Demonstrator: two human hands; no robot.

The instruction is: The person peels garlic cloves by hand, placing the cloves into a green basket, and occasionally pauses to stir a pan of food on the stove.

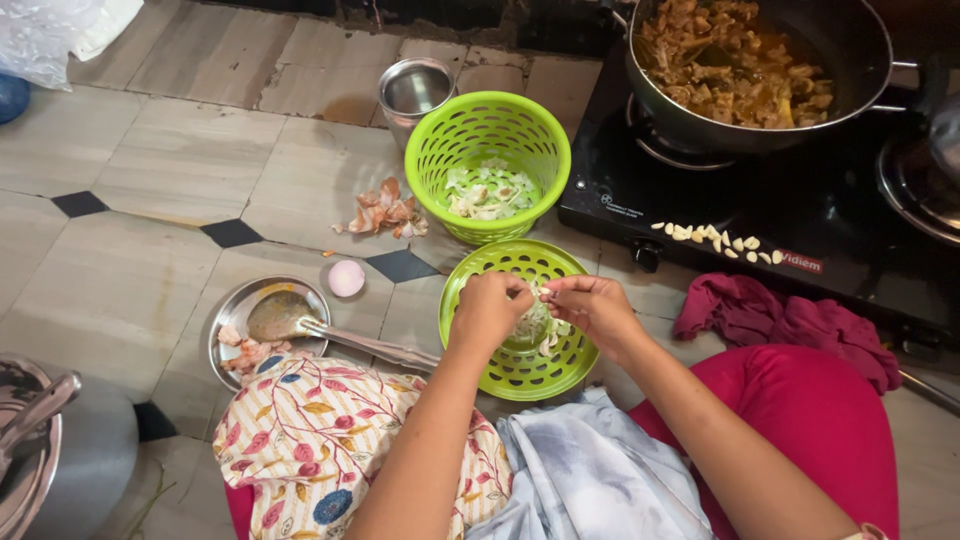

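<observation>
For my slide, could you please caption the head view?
Both hands, left hand and right hand, peel a garlic clove over a green perforated lid beside a stove.

At the centre of the frame, the left hand (488,308) and the right hand (592,305) met over a shallow green perforated plastic lid (518,375) lying on the tiled floor (180,160), fingertips pinching a small pale garlic clove (541,292) between them. Loose garlic skins (535,328) lay in the lid beneath. Just above stood a round green plastic basket (487,130) holding more pale peelings. Peeled garlic cloves (715,238) lined the black stove top (800,220) at right, below a dark pan of cooked brown food (740,60). At lower left, a small steel plate (232,310) held a spoon (330,328).
</observation>
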